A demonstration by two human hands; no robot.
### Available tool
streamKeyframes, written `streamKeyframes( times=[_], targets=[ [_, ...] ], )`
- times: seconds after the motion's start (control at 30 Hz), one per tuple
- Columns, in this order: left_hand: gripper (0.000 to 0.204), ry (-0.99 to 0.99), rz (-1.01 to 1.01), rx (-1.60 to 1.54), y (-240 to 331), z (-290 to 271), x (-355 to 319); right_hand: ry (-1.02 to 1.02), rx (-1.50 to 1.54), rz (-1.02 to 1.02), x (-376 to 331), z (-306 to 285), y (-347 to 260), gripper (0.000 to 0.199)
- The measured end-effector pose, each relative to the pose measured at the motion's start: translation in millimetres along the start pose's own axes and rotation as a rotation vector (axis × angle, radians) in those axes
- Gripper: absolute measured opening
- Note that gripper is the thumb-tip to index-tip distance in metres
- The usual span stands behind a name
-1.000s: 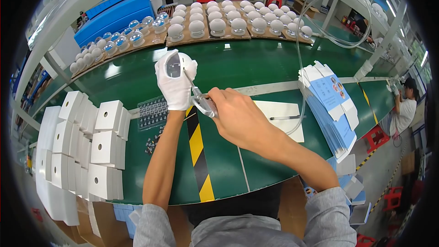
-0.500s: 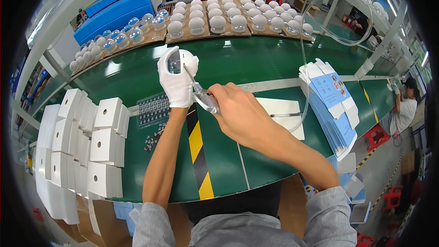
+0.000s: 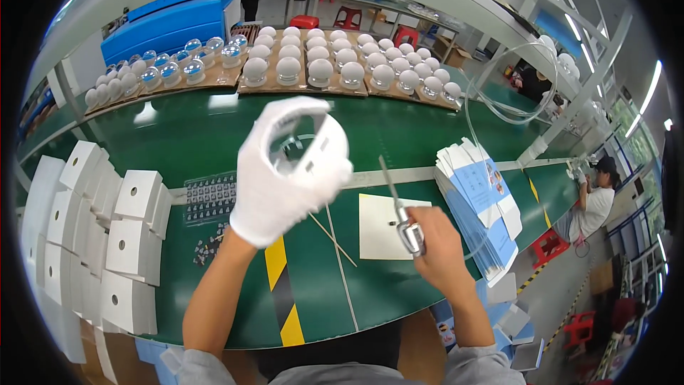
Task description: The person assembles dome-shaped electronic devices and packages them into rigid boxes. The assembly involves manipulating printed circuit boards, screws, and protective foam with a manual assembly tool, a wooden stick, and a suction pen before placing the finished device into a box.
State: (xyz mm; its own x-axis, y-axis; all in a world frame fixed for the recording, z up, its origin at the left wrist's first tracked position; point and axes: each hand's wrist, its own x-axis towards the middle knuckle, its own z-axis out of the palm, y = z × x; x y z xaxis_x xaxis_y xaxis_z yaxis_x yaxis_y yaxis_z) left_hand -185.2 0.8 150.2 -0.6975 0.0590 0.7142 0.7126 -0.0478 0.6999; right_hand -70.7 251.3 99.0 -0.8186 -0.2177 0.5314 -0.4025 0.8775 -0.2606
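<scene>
Both hands have parted in the head view: half a second ago the tool's tip stood against the ball, and now the left hand (image 3: 260,189) has brought the white ball housing (image 3: 333,148) closer to the camera while the right hand (image 3: 437,244) has drawn the silver air gun (image 3: 408,232) away toward the right end of the table (image 3: 174,310). Gloved fingers of the left hand are clamped around the housing, which is held up off the surface, midway between its near and far edges, with a dark hollow or clear front facing left; which of the two, I cannot tell. Bare right fingers are closed on the gun's body, its slim nozzle angled toward the far edge, over the pale sheet (image 3: 381,239) and well apart from the ball. Toward the left end lie the clear tray (image 3: 211,198) and, just nearer the near edge, small dark parts (image 3: 210,244); finished-looking white balls (image 3: 288,70) stand along the far edge. I judge this a pause between blowing out the housing and checking it; the next move calls for a steady hold and a turn of the opening toward the eye.
</scene>
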Motion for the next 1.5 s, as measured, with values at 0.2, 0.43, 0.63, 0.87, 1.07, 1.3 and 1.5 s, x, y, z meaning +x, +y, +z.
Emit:
streamKeyframes(
  times=[0.2,0.43,0.63,0.87,1.07,1.3,1.5],
  targets=[
    [0.054,-0.157,0.198,-0.032,32,5,-10,-0.160,-0.133,-0.067,-9,19,15,0.043],
    [0.073,-0.338,0.044,-0.111,24,6,-16,-0.269,-0.188,-0.071,-7,19,12,0.044],
    [0.066,-0.302,0.036,-0.147,31,13,-20,-0.299,-0.251,-0.121,-13,22,18,0.044],
    [0.045,-0.349,-0.297,-0.176,4,17,-64,-0.417,-0.390,-0.087,-38,40,53,0.073],
    [0.051,-0.502,-0.174,0.079,-32,-4,-109,-0.479,-0.462,-0.119,-36,36,43,0.088],
    [0.057,-0.532,0.074,0.350,-40,-7,-115,-0.641,0.909,0.341,40,57,7,0.051],
    [0.068,-0.485,0.110,0.443,-48,-11,-123,-0.958,1.357,0.831,30,129,-14,0.088]
  ],
)
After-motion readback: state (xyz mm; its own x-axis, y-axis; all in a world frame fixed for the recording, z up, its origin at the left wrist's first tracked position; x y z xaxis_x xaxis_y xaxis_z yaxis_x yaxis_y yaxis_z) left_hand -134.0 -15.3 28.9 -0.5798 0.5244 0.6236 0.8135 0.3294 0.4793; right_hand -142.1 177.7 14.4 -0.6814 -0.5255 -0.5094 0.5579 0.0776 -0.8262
